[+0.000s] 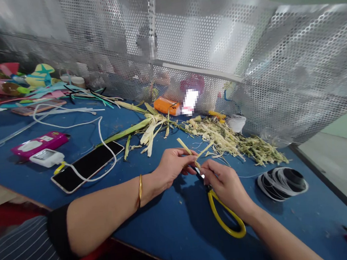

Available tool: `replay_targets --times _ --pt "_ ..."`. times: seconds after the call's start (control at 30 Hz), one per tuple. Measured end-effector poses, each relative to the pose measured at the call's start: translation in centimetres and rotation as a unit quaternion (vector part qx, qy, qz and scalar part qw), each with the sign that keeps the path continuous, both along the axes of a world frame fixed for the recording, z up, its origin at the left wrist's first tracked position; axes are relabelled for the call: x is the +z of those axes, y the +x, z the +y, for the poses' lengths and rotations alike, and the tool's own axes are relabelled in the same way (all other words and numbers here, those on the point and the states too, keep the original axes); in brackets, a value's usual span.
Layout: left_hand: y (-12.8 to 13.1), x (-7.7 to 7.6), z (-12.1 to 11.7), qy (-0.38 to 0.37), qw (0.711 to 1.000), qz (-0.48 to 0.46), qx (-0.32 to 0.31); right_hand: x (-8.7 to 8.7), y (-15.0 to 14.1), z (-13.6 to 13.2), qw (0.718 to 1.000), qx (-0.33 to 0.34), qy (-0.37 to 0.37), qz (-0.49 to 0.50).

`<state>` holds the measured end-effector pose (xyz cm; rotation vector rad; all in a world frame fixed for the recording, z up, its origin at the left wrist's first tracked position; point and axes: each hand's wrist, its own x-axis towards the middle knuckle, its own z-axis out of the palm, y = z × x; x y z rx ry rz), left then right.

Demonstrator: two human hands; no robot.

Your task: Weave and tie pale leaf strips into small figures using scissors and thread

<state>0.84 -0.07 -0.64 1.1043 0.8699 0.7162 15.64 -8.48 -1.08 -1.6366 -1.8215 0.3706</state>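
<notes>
"Striped sleeve [22, 251] sits closest to the camera, behind the left hand [177, 164]. What are the hands doing?"

"Both are pinched on one pale strip [183, 146], close together above the blue counter [158, 225]. Left thumb and fingers grip its middle; the right hand [224, 180] appears to pinch the lower end."

"And the scissors [237, 233]?"

"Their yellow handle is below the right hand, with something shiny, probably a blade, beside its fingertips. Whether that hand holds them too, I can't tell."

"Which step would you call this?"

"Close fingertip work on that single strip, I'd judge. Folding, tying or trimming, I can't say."

"What does the next move call for?"

"Steadiness, I'd think: a light left pinch, so the thin strip neither slips nor splits, and right fingers mindful of the blade."

"Anything around them?"

"A spool of thread [281, 183] to the right of the right hand; shredded leaves [213, 132] heaped beyond both hands; longer leaves [130, 131] beyond the left; and a phone [93, 164] left of the left hand, a white cable [100, 131] looping over it."
</notes>
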Motion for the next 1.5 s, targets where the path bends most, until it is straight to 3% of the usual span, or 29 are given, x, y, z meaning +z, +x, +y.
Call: replay_targets --times 0.23,0.33,0.43,0.5,0.67,0.83,0.93,1.03,1.13,1.23,1.37,1.5 --pt "-0.2 0.1 -0.2 0.025 0.999 0.021 0.009 -0.4 0.1 0.3 0.998 0.022 -0.001 0.057" --pt "-0.2 0.0 -0.2 0.056 0.998 0.006 0.011 -0.6 -0.3 0.1 1.0 -0.009 0.025 0.012" --pt "-0.1 -0.3 0.0 0.067 0.998 0.015 0.01 -0.5 -0.6 -0.2 0.996 0.021 0.051 -0.065" --pt "-0.1 -0.5 0.1 0.078 0.997 0.029 0.003 -0.2 -0.6 -0.4 0.989 0.028 0.09 -0.111" --pt "-0.3 -0.7 -0.3 0.107 0.99 0.047 -0.079 0.8 0.2 -0.4 0.96 -0.058 0.219 -0.164" --pt "-0.5 -0.4 -1.7 0.258 0.938 0.164 -0.16 1.1 0.0 -0.4 0.986 -0.022 0.167 0.0" --pt "-0.7 0.0 -1.9 0.331 0.904 0.229 -0.147 1.3 -0.4 -0.7 0.988 -0.025 0.145 0.046" --pt "-0.8 0.2 -1.7 0.355 0.899 0.237 -0.099 1.3 -0.7 -1.0 0.983 -0.067 0.169 0.0" --pt "-0.7 0.1 -1.3 0.286 0.938 0.176 -0.082 1.0 -1.0 -1.3 0.962 -0.077 0.225 -0.134" --pt "-0.4 0.0 -1.3 0.136 0.982 0.081 -0.102 0.7 -1.3 -1.4 0.927 -0.042 0.281 -0.245" --pt "-0.1 0.5 -1.6 -0.004 0.995 0.014 -0.1 0.5 -1.5 -1.5 0.905 -0.048 0.306 -0.292" --pt "-0.3 0.9 -1.6 -0.057 0.991 -0.042 -0.11 0.6 -1.5 -1.6 0.899 -0.06 0.302 -0.312"
